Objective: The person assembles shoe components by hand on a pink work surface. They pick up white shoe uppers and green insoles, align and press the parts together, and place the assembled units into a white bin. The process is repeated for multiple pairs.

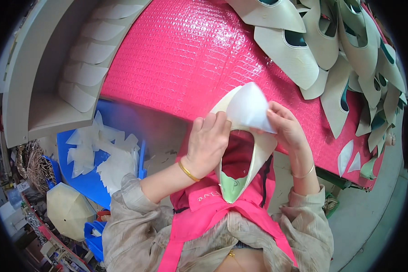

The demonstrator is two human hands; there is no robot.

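A cream shoe upper (262, 152) with a pale green heel lining hangs over my lap at the table's edge, its pointed toe away from me. My left hand (207, 141) is closed on its left side near the opening, fingertips against the white piece. Over the toe lies a thin white curved toe stiffener (248, 108), slightly blurred. My right hand (288, 127) pinches that stiffener's right edge between thumb and fingers. Some right fingers are hidden behind the stiffener, so I cannot tell whether they also touch the upper.
The table (167, 54) has a shiny pink cover. Several shoe uppers (285, 59) pile up at the far right, near loose white pieces (345, 157). A grey shelf (41, 68) at the left bears a row of stiffeners (93, 51). Below it, a blue bin (84, 186) holds more white pieces.
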